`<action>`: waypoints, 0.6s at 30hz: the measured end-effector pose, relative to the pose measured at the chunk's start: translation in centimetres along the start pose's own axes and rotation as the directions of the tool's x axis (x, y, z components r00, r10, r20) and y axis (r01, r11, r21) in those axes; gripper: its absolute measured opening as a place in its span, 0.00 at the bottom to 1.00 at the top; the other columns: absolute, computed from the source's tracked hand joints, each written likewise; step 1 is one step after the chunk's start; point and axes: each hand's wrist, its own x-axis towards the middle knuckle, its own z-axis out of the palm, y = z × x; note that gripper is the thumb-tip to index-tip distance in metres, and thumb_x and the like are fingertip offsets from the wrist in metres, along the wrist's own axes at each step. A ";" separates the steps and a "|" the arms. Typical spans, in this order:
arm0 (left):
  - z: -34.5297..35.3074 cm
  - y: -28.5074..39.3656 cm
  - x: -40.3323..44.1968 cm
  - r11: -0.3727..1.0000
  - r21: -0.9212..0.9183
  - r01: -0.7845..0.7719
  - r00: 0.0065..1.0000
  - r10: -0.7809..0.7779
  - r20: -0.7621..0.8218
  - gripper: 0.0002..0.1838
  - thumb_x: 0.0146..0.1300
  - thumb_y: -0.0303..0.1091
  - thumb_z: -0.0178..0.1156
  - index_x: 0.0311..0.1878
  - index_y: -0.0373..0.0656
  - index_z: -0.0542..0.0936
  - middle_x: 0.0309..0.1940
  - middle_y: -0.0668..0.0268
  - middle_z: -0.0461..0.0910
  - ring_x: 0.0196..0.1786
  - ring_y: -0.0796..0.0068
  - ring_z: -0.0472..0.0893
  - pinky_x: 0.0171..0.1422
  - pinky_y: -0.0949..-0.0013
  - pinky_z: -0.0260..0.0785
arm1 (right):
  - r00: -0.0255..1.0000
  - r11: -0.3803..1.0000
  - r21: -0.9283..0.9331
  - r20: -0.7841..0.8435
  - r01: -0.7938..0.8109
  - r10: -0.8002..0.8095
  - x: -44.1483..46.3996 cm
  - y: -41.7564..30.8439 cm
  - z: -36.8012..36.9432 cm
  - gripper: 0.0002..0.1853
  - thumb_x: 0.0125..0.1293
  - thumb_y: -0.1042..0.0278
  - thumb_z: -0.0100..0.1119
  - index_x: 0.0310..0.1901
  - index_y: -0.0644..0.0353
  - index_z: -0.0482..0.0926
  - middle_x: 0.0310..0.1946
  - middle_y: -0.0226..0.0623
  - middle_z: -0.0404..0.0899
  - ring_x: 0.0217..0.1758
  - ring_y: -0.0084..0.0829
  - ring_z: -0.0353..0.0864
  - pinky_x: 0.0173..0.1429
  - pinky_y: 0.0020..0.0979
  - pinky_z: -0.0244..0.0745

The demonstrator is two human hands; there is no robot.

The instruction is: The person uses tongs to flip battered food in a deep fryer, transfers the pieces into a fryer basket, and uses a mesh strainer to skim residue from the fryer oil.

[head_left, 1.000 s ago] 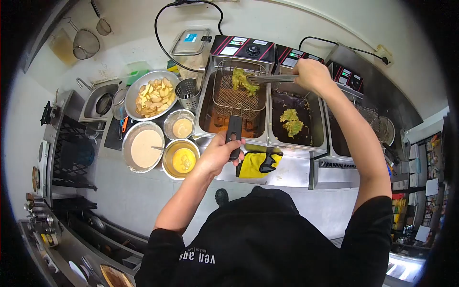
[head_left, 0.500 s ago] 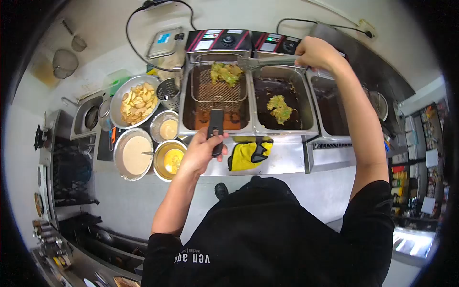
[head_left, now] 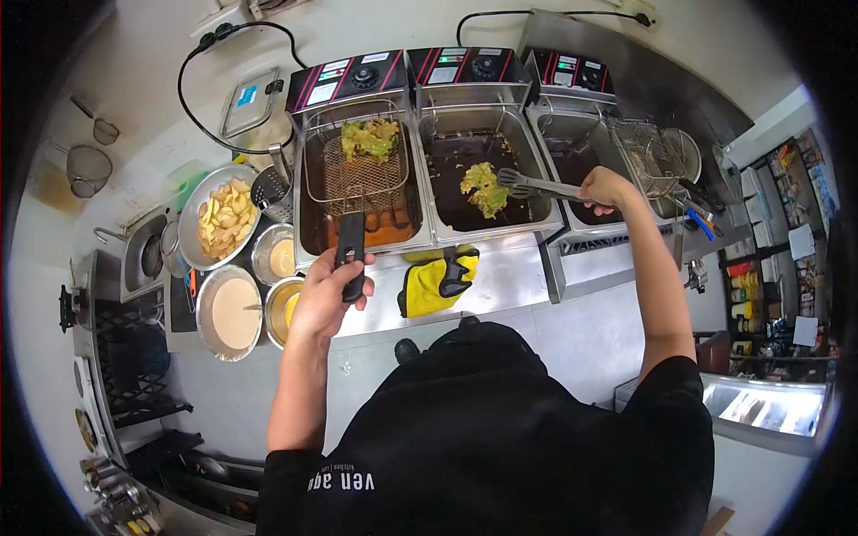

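Head view: fritter [head_left: 484, 189] at one o'clock, in the middle fryer [head_left: 500, 235], tongs [head_left: 547, 186] beside it.
The person's right hand [head_left: 611, 191] pinches the tongs; the left hand's [head_left: 323, 299] fingers wrap the basket handle [head_left: 352, 255]. The fritter looks light, slippery, fragile; best gripped broadly across its middle.
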 end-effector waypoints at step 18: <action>0.6 0.2 -0.2 1.000 0.003 0.006 0.998 -0.006 -0.058 0.12 0.64 0.25 0.52 0.50 0.33 0.70 0.37 0.63 0.76 0.27 0.77 0.75 0.22 0.76 0.63 | 0.995 0.993 -0.065 -0.001 0.097 -0.097 4.3 -1.5 0.3 0.15 0.61 0.63 0.62 0.29 0.70 0.80 0.23 0.38 0.80 0.16 0.29 0.76 0.18 0.31 0.71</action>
